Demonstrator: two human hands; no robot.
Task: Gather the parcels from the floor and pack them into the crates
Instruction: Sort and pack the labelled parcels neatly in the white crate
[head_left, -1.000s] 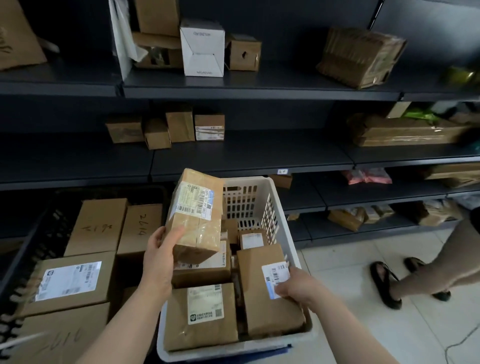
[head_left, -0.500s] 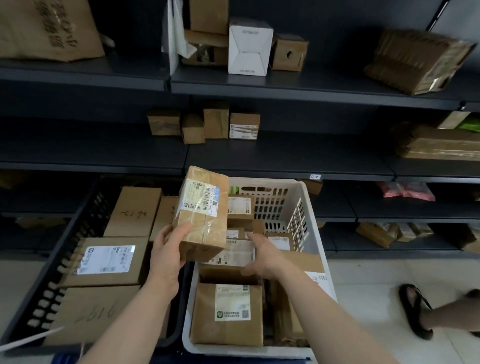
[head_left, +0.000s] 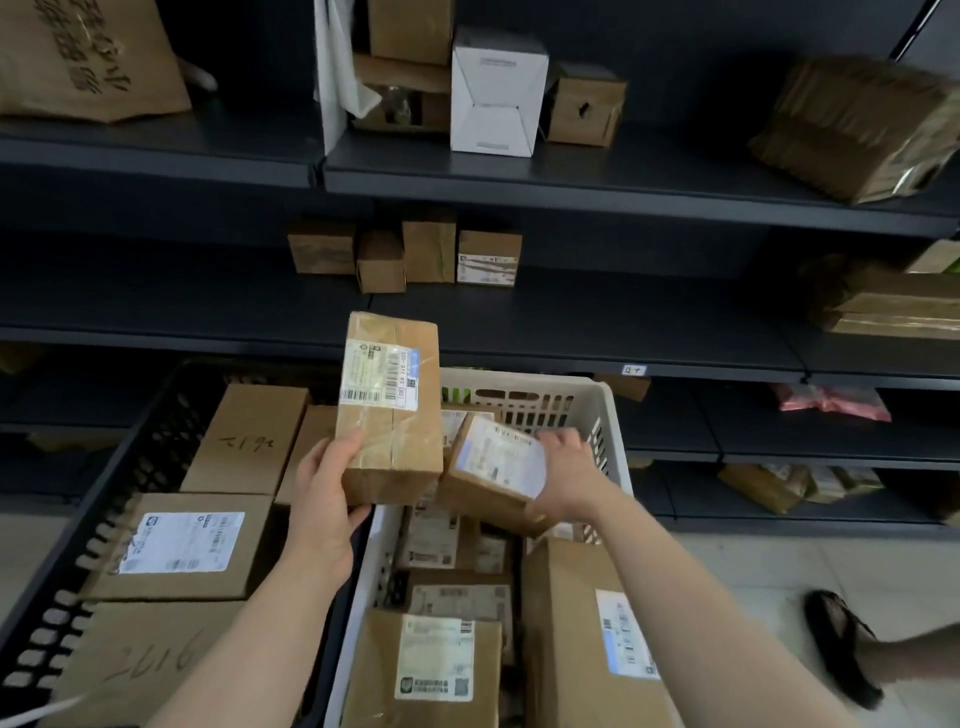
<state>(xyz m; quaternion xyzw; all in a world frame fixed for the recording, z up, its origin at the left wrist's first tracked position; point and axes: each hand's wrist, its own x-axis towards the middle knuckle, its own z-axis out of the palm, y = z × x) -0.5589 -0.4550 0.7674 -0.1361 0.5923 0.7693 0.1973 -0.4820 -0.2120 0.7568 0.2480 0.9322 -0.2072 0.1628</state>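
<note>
Two parcels are held: the left hand (head_left: 322, 499) grips a tall parcel (head_left: 389, 410) upright over the white crate (head_left: 602, 415) (left rim), while the right hand (head_left: 566, 478) clasps a smaller, tilted parcel (head_left: 488, 478) inside it.

The fingers of the left grip (head_left: 322, 499) pass behind the tall parcel (head_left: 389, 415) and are mostly hidden. The right grip (head_left: 566, 478) and the small parcel (head_left: 493, 467) that it holds are smeared by motion, so the label cannot be read. The black crate (head_left: 150, 452) is cut off by the left and bottom edges, the white crate (head_left: 608, 415) by the bottom edge. At the right edge a sandal (head_left: 841, 644) shows, but the leg above it is cut off. The wrapped bundle (head_left: 857, 124) on the top shelf is blurred.
</note>
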